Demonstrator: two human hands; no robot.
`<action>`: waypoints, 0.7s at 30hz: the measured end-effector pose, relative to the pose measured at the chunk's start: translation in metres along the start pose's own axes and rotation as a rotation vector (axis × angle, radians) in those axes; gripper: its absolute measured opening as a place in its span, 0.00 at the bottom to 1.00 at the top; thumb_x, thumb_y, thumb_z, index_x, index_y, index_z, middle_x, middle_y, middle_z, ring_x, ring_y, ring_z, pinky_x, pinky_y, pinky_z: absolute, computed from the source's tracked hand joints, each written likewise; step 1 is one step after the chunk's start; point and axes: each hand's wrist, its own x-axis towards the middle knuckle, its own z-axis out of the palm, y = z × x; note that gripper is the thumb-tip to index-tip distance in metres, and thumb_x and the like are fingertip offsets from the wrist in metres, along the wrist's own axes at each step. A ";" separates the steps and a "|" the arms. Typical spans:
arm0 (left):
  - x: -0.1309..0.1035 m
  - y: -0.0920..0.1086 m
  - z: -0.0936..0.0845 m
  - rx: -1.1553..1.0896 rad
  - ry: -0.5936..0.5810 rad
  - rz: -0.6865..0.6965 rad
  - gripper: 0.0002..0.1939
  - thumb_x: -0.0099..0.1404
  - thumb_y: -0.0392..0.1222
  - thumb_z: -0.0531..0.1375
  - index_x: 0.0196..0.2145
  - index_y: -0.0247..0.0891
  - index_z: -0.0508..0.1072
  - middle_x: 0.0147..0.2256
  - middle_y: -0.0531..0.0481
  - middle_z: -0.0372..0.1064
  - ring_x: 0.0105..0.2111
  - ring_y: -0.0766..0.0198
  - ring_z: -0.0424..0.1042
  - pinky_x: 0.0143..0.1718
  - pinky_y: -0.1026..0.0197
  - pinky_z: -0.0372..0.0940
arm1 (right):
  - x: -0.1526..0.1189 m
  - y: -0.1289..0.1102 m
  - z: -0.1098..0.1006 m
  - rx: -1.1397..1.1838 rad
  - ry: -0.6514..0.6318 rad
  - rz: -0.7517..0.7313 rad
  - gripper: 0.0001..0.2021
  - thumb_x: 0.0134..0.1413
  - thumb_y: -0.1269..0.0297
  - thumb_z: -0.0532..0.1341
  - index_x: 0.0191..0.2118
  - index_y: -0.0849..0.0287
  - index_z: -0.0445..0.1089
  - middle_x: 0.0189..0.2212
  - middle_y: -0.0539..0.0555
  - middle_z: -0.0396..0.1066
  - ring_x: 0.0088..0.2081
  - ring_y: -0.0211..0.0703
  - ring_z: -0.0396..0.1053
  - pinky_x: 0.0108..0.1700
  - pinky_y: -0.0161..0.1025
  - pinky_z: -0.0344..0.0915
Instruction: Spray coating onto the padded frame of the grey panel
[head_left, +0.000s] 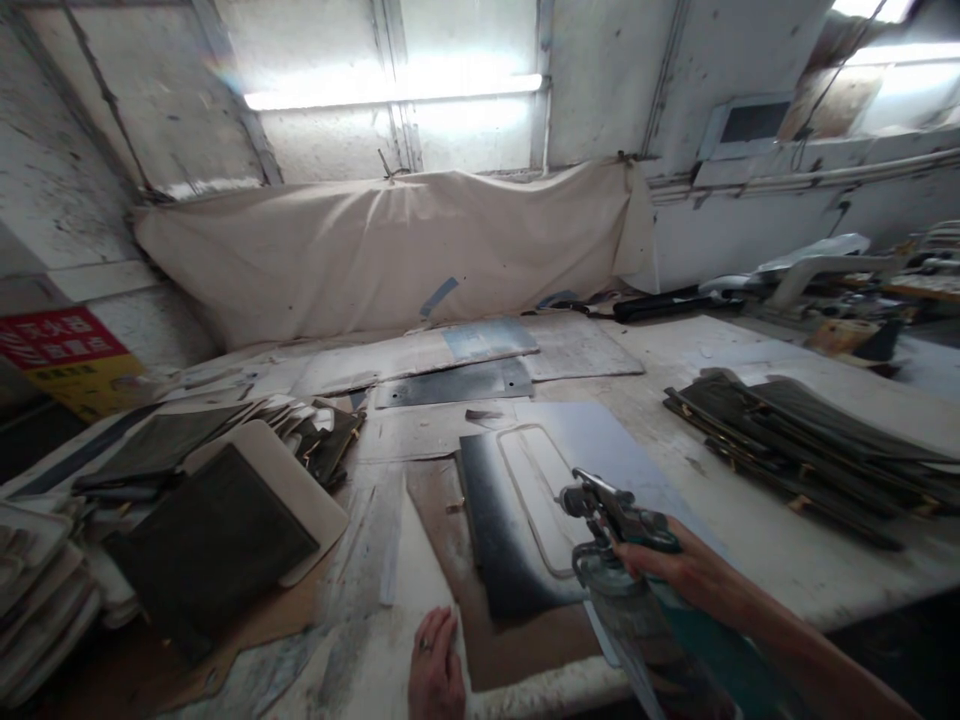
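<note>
The right hand (pixel 679 570) is wrapped tight round a teal metal spray gun (pixel 619 525) over a dark flat panel (pixel 499 535); the left hand (pixel 435 665) lies flat and open on the white bench (pixel 757 545).

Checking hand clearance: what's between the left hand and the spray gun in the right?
In the head view, between the left hand and the spray gun lies the brown board with the dark panel's lower end on it.

A cream cloth (pixel 390 245) drapes the back wall above 2 stacks of dark panels (pixel 810 440) (pixel 202 520).
</note>
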 end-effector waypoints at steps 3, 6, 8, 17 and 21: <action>0.000 0.003 -0.003 -0.026 -0.055 -0.023 0.19 0.54 0.29 0.48 0.41 0.36 0.72 0.40 0.47 0.73 0.42 0.63 0.71 0.41 0.60 0.71 | -0.006 0.003 -0.001 0.015 -0.003 -0.009 0.08 0.45 0.61 0.55 0.21 0.57 0.58 0.20 0.46 0.58 0.25 0.37 0.55 0.30 0.37 0.55; 0.001 0.007 -0.007 -0.046 -0.098 -0.066 0.19 0.55 0.30 0.48 0.41 0.36 0.71 0.41 0.46 0.73 0.43 0.62 0.71 0.43 0.59 0.70 | -0.011 0.005 -0.001 0.024 -0.022 -0.019 0.07 0.46 0.61 0.55 0.23 0.57 0.59 0.21 0.47 0.58 0.26 0.38 0.56 0.30 0.37 0.56; 0.001 0.009 -0.007 -0.053 -0.101 -0.091 0.18 0.56 0.30 0.48 0.42 0.36 0.71 0.42 0.46 0.73 0.44 0.62 0.70 0.43 0.58 0.70 | -0.014 0.005 -0.001 0.026 -0.040 -0.011 0.07 0.46 0.61 0.55 0.24 0.57 0.59 0.21 0.46 0.58 0.26 0.38 0.56 0.30 0.37 0.56; -0.001 0.011 -0.004 -0.066 -0.041 -0.097 0.17 0.57 0.31 0.48 0.40 0.36 0.72 0.40 0.46 0.73 0.43 0.63 0.71 0.42 0.59 0.71 | -0.025 0.015 -0.001 0.041 -0.057 0.001 0.07 0.47 0.62 0.55 0.24 0.57 0.59 0.20 0.46 0.57 0.25 0.37 0.54 0.29 0.37 0.55; 0.000 0.013 -0.007 -0.086 -0.074 -0.129 0.17 0.57 0.30 0.48 0.40 0.37 0.72 0.41 0.46 0.73 0.44 0.63 0.70 0.43 0.58 0.70 | -0.031 0.023 -0.002 0.046 -0.055 -0.004 0.06 0.47 0.64 0.56 0.24 0.57 0.59 0.20 0.46 0.58 0.25 0.37 0.56 0.28 0.36 0.56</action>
